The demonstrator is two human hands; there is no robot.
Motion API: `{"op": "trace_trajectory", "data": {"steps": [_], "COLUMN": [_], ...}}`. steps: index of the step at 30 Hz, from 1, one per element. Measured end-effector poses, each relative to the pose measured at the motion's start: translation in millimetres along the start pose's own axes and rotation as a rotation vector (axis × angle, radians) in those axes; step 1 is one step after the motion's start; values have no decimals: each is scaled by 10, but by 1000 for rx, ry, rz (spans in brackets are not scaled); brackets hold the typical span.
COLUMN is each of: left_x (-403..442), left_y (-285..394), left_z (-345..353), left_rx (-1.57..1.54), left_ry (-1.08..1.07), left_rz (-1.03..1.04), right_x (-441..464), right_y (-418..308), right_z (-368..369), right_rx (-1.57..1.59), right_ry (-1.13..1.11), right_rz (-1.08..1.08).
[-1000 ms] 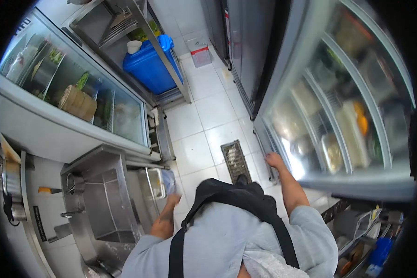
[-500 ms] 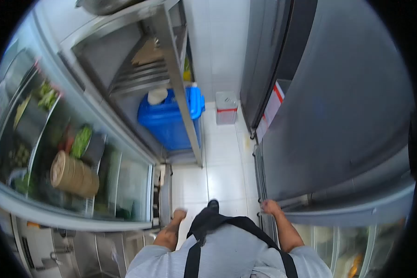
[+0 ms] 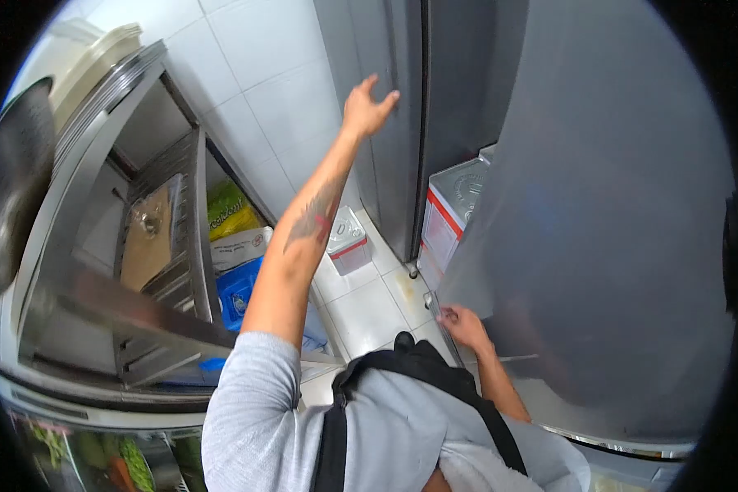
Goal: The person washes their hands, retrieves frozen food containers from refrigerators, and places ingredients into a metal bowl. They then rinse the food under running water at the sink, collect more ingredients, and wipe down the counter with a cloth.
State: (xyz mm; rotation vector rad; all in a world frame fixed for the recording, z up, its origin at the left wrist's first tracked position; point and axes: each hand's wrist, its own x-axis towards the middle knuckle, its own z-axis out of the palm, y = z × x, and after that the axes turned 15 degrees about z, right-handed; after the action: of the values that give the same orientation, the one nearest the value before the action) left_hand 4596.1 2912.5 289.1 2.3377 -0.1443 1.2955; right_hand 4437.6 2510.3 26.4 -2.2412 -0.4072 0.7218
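Left hand (image 3: pixel 367 111) has risen near upright grey panel (image 3: pixel 391 172)

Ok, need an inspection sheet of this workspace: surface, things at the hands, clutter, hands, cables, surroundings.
Surface: white tiled floor, yellowish stain near the grey units.
Things at the hands: left grey panel, right grey panel.
Clutter: red-banded tin on the floor; blue container by the rack.
Hands: left hand raised, fingers spread, contact unclear; right hand low by the right panel's edge, contact unclear.
Cables: nothing seen.
Surroundings: metal rack, tiled wall, vegetables lower left.
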Motion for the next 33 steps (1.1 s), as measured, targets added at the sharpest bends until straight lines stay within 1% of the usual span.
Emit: {"op": "trace_trajectory", "data": {"steps": [1, 3, 5, 6, 7, 8, 9, 10, 11, 12, 14, 16, 18, 20, 22, 24, 26, 28, 29, 31, 32, 33], "left_x": [196, 501, 659, 734, 755, 777, 788, 763, 775, 815, 875, 741, 584, 441, 368, 314, 172, -48, -155, -333, -478, -619], "left_y": [-170, -363, -414, -510, -642, -660, -673, -697, -739, -798, -1044, -1287, -1453, -1525, -1610, -1757, -2033, -2379, -2487, -2648, -2859, -3070], "left_z": [153, 304, 296, 318, 356, 315, 262, 243, 254, 252, 225, 46, -239, -458, -617, -767, -882, -887, -894, -1081, -1270, -1458], "left_rx": [6, -3, -171, -183, -209, -239, -322, -337, -341, -339, -383, -453, -387, -463, -312, -217, -186, -169, -277, -307, -48, 212], "left_ry": [14, 23, -40, -49, -48, -47, -127, -135, -117, -97, -103, 14, 127, 232, 224, 223, 188, 398, 468, 491, 403, 345], "left_rz": [-27, -71, -92, -105, -54, -3, -36, -50, 22, 101, 150, 118, 209, 179, 279, 348, 314, 278, 181, 95, 192, 294], "right_x": [207, 716, 1004, 1162, 1299, 1386, 1477, 1583, 1696, 1806, 1999, 2192, 2405, 2680, 3005, 3175, 3207, 3195, 3229, 3329, 3379, 3369], "right_y": [-343, -648, -1093, -1253, -1366, -1422, -1429, -1420, -1423, -1387, -1243, -1178, -1395, -1750, -2225, -2799, -3288, -3560, -3625, -3682, -3691, -3766], "right_z": [-95, -171, -299, -361, -374, -332, -274, -224, -195, -172, -58, 45, 56, 121, 133, 153, 122, 157, 195, 361, 438, 487], "right_rx": [53, -54, -28, -29, -4, 21, 20, 23, 24, 25, 86, 153, 167, 203, 221, -38, -58, 24, 71, 122, 63, 79], "right_ry": [7, 6, -27, -31, -20, -6, -8, 44, 98, 100, 141, 129, 172, 190, 94, 323, 243, 72, 29, -34, -108, -133], "right_rz": [-2, -102, -103, -84, -79, -73, -49, -76, -109, -103, 44, 124, 108, 99, -49, -471, -618, -641, -684, -782, -777, -818]}}
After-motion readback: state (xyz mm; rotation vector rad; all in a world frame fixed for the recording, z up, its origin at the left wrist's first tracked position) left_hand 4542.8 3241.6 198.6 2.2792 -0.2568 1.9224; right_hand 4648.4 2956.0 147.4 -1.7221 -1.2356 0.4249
